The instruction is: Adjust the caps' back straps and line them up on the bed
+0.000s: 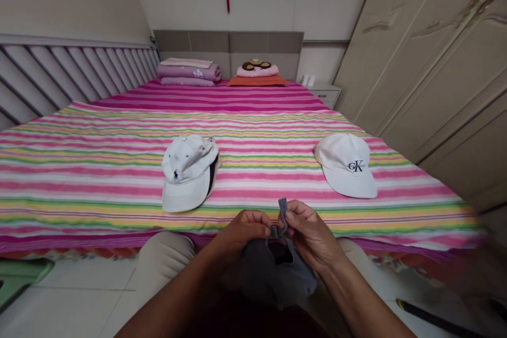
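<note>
A grey cap (273, 274) lies on my lap, its back opening facing up. My left hand (243, 232) pinches the cap's back edge by the buckle. My right hand (309, 232) holds the grey adjuster strap (282, 206), whose end sticks up between thumb and fingers. Both hands meet just in front of the bed's near edge. On the striped bedspread (99, 169) beyond them lie two white caps: one with a small dark logo (188, 171) to the left, one with dark letters (348, 163) to the right.
Folded purple bedding (189, 71) and a pink pillow on an orange cushion (257, 75) sit at the headboard. A slatted rail (59, 71) runs along the left. Wardrobe doors (435, 63) fill the right. A nightstand (325, 92) stands in the far corner. White tiled floor (79, 296) shows below.
</note>
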A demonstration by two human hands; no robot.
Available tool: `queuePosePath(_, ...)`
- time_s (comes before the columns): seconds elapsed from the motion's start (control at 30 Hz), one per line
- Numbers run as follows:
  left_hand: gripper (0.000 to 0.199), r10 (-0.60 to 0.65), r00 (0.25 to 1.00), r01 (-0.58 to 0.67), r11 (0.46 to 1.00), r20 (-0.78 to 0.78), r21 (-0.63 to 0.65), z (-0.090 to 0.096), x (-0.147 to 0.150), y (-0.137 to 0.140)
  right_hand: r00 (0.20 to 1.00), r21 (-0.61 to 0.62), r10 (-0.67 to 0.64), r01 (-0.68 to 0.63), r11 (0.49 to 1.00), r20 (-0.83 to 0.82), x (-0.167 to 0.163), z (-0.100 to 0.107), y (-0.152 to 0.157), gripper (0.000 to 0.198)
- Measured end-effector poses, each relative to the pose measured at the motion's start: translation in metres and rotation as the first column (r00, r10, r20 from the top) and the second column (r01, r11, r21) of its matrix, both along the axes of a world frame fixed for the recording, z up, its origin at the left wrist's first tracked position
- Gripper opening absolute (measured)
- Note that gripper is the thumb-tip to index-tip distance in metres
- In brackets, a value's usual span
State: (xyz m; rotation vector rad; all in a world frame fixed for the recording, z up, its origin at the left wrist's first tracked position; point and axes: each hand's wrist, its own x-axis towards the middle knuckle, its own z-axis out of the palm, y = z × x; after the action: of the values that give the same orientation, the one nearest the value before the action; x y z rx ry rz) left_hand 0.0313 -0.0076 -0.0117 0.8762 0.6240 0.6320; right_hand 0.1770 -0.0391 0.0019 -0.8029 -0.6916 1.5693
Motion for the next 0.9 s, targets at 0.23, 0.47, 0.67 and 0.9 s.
queuePosePath(0.23, 0.016, 0.026, 0.999, -0.027, 0.999, 0.019, 0.046, -0.0003, 0.0027, -0.0040, 0.998, -0.001, 0.054, -0.054, 0.999, -0.023, 0.0010, 0.0013, -0.0012, 0.023)
queuePosePath(0.47, 0.013, 0.092, 0.994, -0.099, 0.988, 0.064, 0.116, -0.0051, 0.0033, -0.0052, 0.992, -0.011, 0.066, -0.065, 0.998, 0.112, 0.0042, 0.0034, -0.0031, 0.020)
queuePosePath(0.67, 0.014, 0.121, 0.971, -0.129, 0.991, 0.207, 0.026, -0.0051, 0.0056, -0.0090, 0.988, -0.043, 0.073, -0.067, 0.997, 0.138, 0.0039, 0.0016, -0.0066, 0.018)
queuePosePath(0.9, 0.018, 0.116, 0.968, -0.124, 0.992, 0.223, 0.023, -0.0071, 0.0077, -0.0102, 0.988, -0.076, 0.105, -0.096, 0.992, 0.112, 0.0011, -0.0022, -0.0049, 0.020)
